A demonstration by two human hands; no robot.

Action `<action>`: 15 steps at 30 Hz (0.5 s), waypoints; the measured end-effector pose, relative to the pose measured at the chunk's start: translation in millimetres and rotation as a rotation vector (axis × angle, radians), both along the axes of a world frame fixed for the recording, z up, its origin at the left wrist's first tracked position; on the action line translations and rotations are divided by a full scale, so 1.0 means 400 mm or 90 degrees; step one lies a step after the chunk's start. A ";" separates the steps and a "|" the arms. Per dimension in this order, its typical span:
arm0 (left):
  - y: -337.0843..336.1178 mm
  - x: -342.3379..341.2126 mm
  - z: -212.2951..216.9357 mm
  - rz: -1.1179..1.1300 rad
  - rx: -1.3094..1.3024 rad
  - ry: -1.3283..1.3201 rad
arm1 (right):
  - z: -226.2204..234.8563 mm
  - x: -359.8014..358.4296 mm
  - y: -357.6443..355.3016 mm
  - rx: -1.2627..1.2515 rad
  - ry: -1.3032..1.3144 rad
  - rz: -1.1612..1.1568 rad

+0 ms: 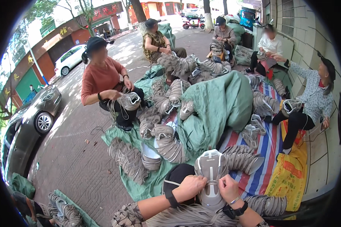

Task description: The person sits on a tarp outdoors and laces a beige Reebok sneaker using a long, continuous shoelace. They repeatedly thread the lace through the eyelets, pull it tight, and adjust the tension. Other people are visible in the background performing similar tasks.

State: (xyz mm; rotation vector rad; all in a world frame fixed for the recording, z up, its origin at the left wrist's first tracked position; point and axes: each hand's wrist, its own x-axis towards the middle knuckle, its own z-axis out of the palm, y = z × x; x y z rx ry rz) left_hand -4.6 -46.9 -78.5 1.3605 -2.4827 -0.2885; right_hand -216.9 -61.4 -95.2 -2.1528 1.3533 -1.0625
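A grey and white shoe upper point(209, 163) lies lengthwise on my lap, toe end toward me. My left hand point(192, 187) is closed in a pinch at its left edge, at a grey shoelace point(213, 182) that crosses the upper. At the right edge my right hand point(229, 189) is closed too, fingertips at the lace's other side; the exact grip is partly hidden by the curled fingers. Beneath my wrists a thick bundle of loose grey laces point(185, 217) spreads across my lap. A nested stack of uppers point(242, 159) lies just right of the shoe.
A large green sack point(227, 102) bulges ahead, with piles of shoe uppers point(129, 160) around it. Striped sheeting point(254, 179) and a yellow sack point(288, 181) lie to the right, by a tiled wall point(326, 132). Several people sit around, some handling uppers. Parked cars point(34, 125) stand left.
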 end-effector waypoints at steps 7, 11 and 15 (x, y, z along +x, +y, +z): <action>-0.055 0.034 0.041 -0.124 -0.025 -0.038 | 0.009 -0.005 -0.037 -0.073 0.212 0.147; -0.078 0.032 0.032 -0.163 0.080 -0.057 | 0.114 -0.014 -0.095 -0.187 0.321 0.318; -0.079 0.025 0.031 -0.183 0.108 -0.062 | 0.155 -0.012 -0.163 -0.203 0.465 0.488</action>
